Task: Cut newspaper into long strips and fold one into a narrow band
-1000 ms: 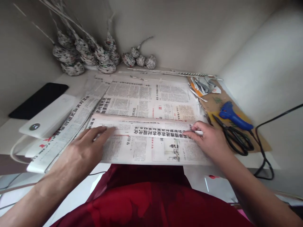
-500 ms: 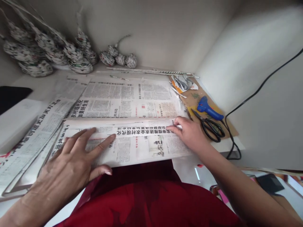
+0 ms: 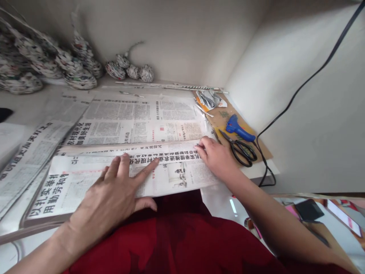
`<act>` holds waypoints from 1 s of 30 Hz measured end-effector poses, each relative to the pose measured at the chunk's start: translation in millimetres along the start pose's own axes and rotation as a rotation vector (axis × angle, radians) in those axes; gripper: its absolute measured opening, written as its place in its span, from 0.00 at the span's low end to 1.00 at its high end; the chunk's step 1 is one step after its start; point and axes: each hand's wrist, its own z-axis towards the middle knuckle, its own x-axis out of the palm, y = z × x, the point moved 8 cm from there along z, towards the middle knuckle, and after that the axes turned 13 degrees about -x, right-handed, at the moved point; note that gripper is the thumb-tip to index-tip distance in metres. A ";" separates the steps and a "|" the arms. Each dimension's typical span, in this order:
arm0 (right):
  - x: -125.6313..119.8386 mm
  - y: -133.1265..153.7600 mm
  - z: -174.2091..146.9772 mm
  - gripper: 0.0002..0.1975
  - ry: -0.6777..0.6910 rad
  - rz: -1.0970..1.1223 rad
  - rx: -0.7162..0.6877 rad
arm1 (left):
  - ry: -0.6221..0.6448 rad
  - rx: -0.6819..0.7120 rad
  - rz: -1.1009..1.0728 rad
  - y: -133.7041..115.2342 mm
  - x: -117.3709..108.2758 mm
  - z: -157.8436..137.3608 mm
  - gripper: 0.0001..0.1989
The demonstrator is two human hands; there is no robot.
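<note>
A newspaper sheet lies at the table's front edge, its far side turned over into a long flat strip with printed characters. My left hand rests on this sheet with fingers spread, the fingertips touching the strip near its middle. At the strip's right end, my right hand has thumb and forefinger closed together on the newspaper. A small dark tip shows by those fingers, too small to name. Beneath and beyond lie more newspaper sheets.
Black-handled scissors and a blue glue gun with a black cord lie on a brown board at the right. Woven paper gourds line the wall. Thin paper sticks lie at the back.
My left hand has slid right along the sheet, uncovering large print at its left. The right hand still pinches the strip's right end. The whole view has shifted slightly.
</note>
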 end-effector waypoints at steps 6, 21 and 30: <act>-2.3 0.8 1.1 0.10 0.028 -0.084 0.068 | -0.106 0.064 -0.082 -12.5 -1.1 1.2 0.52; -39.9 57.9 -39.6 0.18 -0.302 -0.091 -0.102 | -0.148 0.218 -0.172 -34.3 8.4 3.9 0.55; 34.5 140.9 -26.8 0.50 0.146 0.095 -0.346 | -0.179 0.236 -0.206 -34.0 12.9 -0.6 0.40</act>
